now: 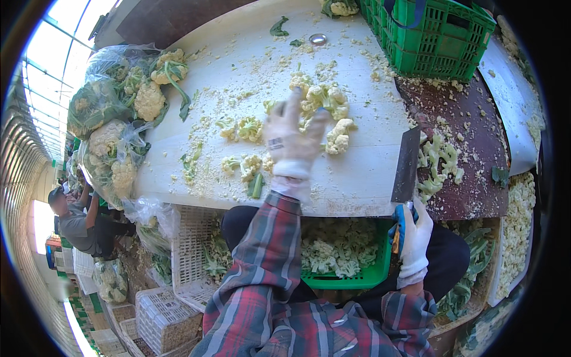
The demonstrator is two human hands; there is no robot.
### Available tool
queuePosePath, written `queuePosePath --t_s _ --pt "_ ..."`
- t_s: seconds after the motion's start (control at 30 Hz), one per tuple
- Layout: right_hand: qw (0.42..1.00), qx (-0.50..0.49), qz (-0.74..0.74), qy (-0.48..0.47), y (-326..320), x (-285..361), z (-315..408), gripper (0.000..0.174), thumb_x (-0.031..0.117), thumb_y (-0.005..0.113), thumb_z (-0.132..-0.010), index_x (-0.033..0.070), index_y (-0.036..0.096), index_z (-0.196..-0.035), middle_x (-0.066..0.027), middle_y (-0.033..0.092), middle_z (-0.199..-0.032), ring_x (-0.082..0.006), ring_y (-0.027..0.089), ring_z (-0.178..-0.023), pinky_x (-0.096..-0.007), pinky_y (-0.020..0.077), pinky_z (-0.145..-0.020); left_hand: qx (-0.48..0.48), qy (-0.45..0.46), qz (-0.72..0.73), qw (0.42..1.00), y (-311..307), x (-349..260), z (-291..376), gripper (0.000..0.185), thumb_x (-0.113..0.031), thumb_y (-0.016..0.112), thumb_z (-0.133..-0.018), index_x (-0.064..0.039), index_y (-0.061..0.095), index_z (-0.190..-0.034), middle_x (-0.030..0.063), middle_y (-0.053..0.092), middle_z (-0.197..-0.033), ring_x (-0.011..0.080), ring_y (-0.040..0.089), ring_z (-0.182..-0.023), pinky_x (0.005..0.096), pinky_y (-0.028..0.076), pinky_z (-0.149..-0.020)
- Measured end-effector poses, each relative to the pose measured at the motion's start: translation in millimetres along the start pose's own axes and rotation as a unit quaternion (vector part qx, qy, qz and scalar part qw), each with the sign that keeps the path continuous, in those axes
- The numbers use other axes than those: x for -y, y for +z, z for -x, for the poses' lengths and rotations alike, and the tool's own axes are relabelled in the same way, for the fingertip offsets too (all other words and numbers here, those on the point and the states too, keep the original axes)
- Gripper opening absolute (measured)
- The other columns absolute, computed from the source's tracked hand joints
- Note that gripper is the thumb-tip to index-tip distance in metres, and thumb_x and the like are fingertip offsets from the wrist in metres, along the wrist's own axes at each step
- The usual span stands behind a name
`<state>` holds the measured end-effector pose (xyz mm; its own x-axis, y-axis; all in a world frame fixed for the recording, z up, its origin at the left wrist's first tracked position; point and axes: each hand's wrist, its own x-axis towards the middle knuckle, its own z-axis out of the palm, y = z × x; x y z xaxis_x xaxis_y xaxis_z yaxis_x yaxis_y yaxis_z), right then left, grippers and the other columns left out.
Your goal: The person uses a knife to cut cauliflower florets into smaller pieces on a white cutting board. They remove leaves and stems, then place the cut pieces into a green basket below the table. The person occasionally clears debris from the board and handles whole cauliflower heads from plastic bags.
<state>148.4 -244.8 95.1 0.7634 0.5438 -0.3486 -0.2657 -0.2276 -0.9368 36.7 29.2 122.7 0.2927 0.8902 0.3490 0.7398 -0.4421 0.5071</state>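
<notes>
My left hand (292, 129), in a white knit glove, reaches over the white board (174, 156) with fingers apart, blurred by motion. Just beyond its fingertips lies a clump of cauliflower florets (328, 100); whether they touch is hard to tell. One floret (340, 136) sits to the right of the hand. My right hand (415, 241), gloved in white and blue, is closed around the wooden handle of a cleaver (406, 167). Its blade points away from me at the board's right edge, beside trimmed cauliflower stems (439, 163).
A green crate (432, 40) stands at the back right. Bagged cauliflower heads (113, 147) crowd the left edge. Below the board are a green crate of florets (379, 274) and a white basket (189, 254). A metal ring (318, 39) lies far back. Another person (84, 223) is at left.
</notes>
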Motion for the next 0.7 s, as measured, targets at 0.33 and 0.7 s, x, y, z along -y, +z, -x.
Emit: queuePosePath --t_s 0.33,0.7 --pt "0.999 0.007 0.04 -0.01 10 3 -2 0.035 0.009 0.065 -0.101 -0.003 0.063 -0.134 -0.0008 0.063 -0.082 -0.0058 0.054 -0.054 -0.0248 0.047 -0.048 0.005 -0.247 0.116 0.962 15 293 -110 0.044 -0.025 0.07 -0.096 -0.011 0.066 -0.137 0.0201 0.07 -0.131 0.0296 0.067 -0.122 0.0419 0.054 -0.099" --pt "0.999 -0.005 0.037 -0.027 1 -9 -5 0.037 0.011 0.061 -0.104 -0.003 0.061 -0.138 -0.001 0.063 -0.082 -0.0055 0.053 -0.055 -0.0246 0.0472 -0.05 0.113 -0.092 0.213 0.966 -61 166 -57 0.081 -0.031 0.081 -0.093 -0.014 0.042 -0.162 0.0173 0.058 -0.147 0.0269 0.056 -0.135 0.0402 0.046 -0.112"
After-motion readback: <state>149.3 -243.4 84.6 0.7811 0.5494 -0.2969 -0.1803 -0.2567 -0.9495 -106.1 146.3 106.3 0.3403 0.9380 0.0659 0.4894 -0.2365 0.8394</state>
